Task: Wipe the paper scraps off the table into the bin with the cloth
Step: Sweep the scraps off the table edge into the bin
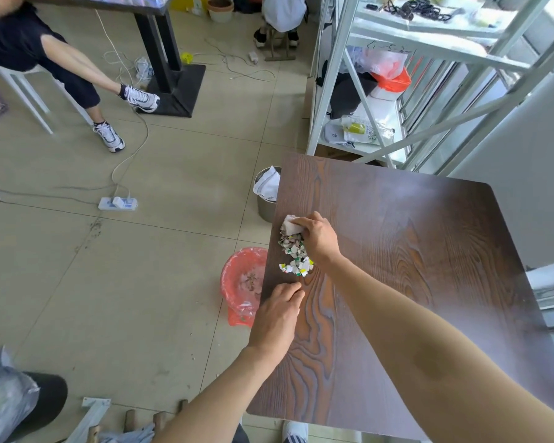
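A person's right hand [317, 238], just right of centre in the frame, curls its fingers over a bunched pale cloth [291, 225] and presses it to the dark wood-grain table [413, 251], hemming a heap of paper scraps [295, 254] against the table's left edge. The left hand [277, 314], lower centre, lies flat with fingers loosely straight and holding nothing, apparently walling off the near side so no scraps escape. Below the edge, at centre left, a red-lined bin [237, 279] stands on the floor, placed to catch the pile. A grey metal bin [266, 199] stands above it in the frame. The scraps appear to be one short sweep from going over.
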`<state>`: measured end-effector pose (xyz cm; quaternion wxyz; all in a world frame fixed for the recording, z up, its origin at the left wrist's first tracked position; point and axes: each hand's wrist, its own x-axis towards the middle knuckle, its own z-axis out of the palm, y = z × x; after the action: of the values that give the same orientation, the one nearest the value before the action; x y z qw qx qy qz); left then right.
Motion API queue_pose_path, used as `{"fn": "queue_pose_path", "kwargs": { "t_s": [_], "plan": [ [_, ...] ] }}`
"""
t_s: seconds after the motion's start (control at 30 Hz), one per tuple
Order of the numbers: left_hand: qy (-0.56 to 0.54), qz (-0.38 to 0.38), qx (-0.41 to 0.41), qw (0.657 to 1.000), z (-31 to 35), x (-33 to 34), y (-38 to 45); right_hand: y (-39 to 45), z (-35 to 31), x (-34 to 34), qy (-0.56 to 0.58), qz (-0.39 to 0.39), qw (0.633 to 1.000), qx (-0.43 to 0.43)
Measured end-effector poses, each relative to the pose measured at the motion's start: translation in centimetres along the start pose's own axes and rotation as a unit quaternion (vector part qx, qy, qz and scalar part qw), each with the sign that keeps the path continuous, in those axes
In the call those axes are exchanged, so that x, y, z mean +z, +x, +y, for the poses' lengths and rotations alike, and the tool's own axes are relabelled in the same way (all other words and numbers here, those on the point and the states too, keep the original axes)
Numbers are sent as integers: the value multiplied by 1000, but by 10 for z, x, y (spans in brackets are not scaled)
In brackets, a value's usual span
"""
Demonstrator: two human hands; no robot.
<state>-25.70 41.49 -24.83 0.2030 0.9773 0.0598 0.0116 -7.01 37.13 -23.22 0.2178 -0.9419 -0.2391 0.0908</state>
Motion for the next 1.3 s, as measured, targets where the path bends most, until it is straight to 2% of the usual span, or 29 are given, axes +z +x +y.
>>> {"fn": "queue_pose_path", "kwargs": {
  "t_s": [0.1, 0.23, 0.4, 0.57, 0.8, 1.03, 1.3],
  "plan": [
    [3, -5, 5, 1000, -2, 0, 0, -4, 2, -10, 16, 25, 1000, -2],
    [-1, -6, 21, 1000, -3, -4, -1, -33, 7, -23, 73, 103, 984, 124],
    [-19, -7, 26, 999, -7, -8, -4, -87, -11, -16, 118, 121, 934, 315],
    [-19, -5, 39, 999, -13, -11, -10, -86, -44, 0, 181, 110, 897, 387],
    [-14, -4, 36, 999, -12, -14, -4, -60, -64, 2, 208, 109, 888, 394],
    [-36, -27, 37, 998, -16, -10, 8, -26, -64, 2, 161, 83, 910, 373],
    [-62, -22, 40, 997, -23, -15, 24, -4, -66, 5, 114, 49, 946, 299]
  ]
}}
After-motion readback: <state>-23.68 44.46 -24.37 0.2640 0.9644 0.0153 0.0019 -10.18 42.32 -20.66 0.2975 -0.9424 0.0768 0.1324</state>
